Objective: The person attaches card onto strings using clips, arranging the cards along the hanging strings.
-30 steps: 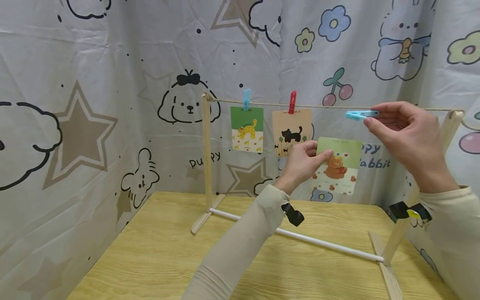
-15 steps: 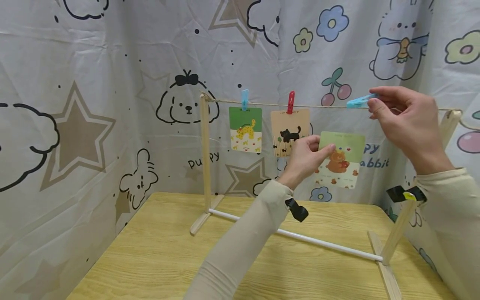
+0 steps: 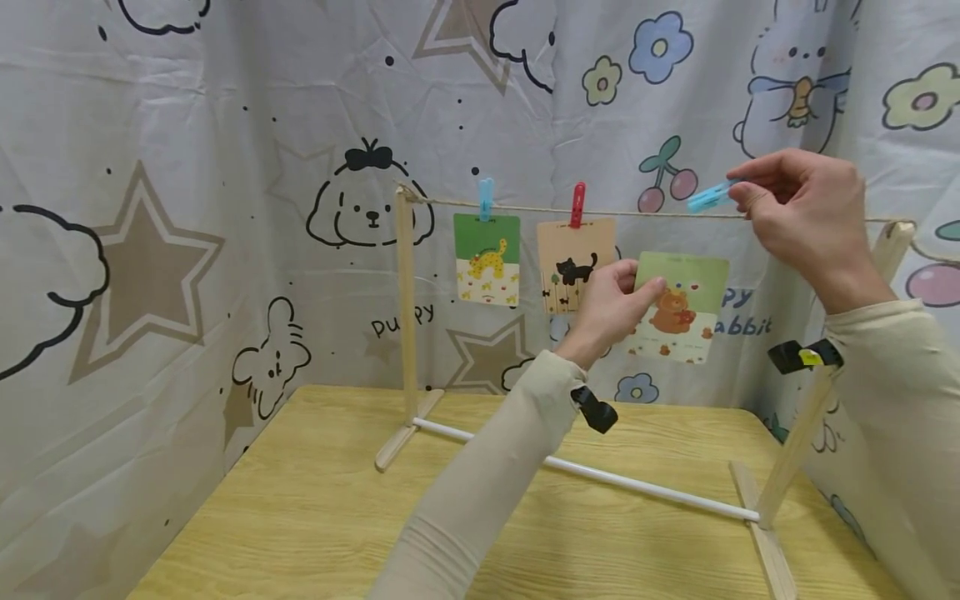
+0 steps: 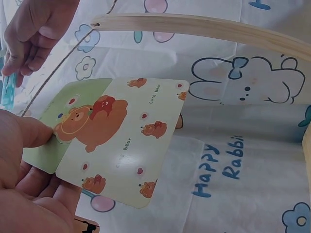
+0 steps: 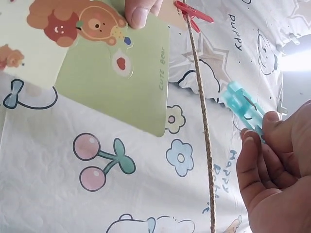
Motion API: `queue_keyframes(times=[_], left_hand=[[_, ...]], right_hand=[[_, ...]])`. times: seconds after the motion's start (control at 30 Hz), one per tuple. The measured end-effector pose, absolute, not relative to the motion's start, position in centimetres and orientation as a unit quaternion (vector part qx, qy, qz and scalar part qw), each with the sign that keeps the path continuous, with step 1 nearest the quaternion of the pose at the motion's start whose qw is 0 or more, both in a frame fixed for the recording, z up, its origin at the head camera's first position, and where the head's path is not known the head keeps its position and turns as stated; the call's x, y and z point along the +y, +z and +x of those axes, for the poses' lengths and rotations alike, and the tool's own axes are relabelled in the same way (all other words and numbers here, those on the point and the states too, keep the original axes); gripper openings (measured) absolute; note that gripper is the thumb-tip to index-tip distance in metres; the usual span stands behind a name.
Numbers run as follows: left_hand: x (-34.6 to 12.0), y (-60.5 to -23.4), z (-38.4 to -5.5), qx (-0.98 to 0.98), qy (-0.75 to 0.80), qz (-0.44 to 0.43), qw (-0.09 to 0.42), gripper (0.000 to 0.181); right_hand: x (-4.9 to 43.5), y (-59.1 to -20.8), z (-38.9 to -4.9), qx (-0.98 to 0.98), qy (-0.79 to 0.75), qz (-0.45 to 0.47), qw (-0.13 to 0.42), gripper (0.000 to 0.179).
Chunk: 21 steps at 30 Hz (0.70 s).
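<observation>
Between thumb and fingers, my left hand [image 3: 609,308] pinches the left edge of a green and cream bear card [image 3: 686,312], held upright just below the twine [image 3: 645,213]. My right hand [image 3: 813,217] pinches a light blue clothespin [image 3: 711,196] above the twine, up and to the right of the card. The right wrist view shows this clothespin [image 5: 243,104] apart from both twine and card. A leopard card [image 3: 486,267] hangs from a blue clothespin [image 3: 486,198]. Beside it a black cat card [image 3: 573,250] hangs from a red clothespin [image 3: 577,205], partly hidden by my left hand.
The twine runs between two wooden posts, the left post [image 3: 407,308] and the right post [image 3: 795,450]. A white rod [image 3: 622,481] joins their feet low over the wooden table [image 3: 300,517]. A patterned curtain [image 3: 247,167] hangs behind and at the sides.
My right hand has risen with the blue clothespin, from about the twine's height to above it, tilting the clip. My left hand has lifted the bear card slightly toward the twine.
</observation>
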State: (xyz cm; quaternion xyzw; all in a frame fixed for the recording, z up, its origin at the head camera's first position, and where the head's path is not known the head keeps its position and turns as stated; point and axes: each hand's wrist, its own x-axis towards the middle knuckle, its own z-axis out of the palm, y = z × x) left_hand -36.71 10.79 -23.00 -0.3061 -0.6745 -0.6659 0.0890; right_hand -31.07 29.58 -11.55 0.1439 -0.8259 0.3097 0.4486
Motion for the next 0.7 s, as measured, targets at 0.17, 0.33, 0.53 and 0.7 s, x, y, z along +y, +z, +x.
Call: queue_keyframes(times=[0.17, 0.33, 0.53, 0.7], left_hand=[[10.9, -22.5, -36.6, -0.674, -0.669, -0.298, 0.095, 0.013], [11.0, -21.9, -36.7, -0.683, -0.666, -0.283, 0.097, 0.013], [11.0, -21.8, -36.7, -0.681, -0.670, -0.278, 0.102, 0.014], [11.0, -21.7, -36.9, -0.683, -0.666, -0.280, 0.111, 0.014]], right_hand=[[29.8, -11.0, -31.3, -0.828, 0.320, 0.141, 0.437, 0.017], [29.6, -10.6, -31.7, -0.834, 0.325, 0.142, 0.424, 0.013], [29.4, -10.0, -32.3, -0.843, 0.303, 0.158, 0.414, 0.020], [29.4, -9.6, -32.7, -0.853, 0.297, 0.154, 0.400, 0.020]])
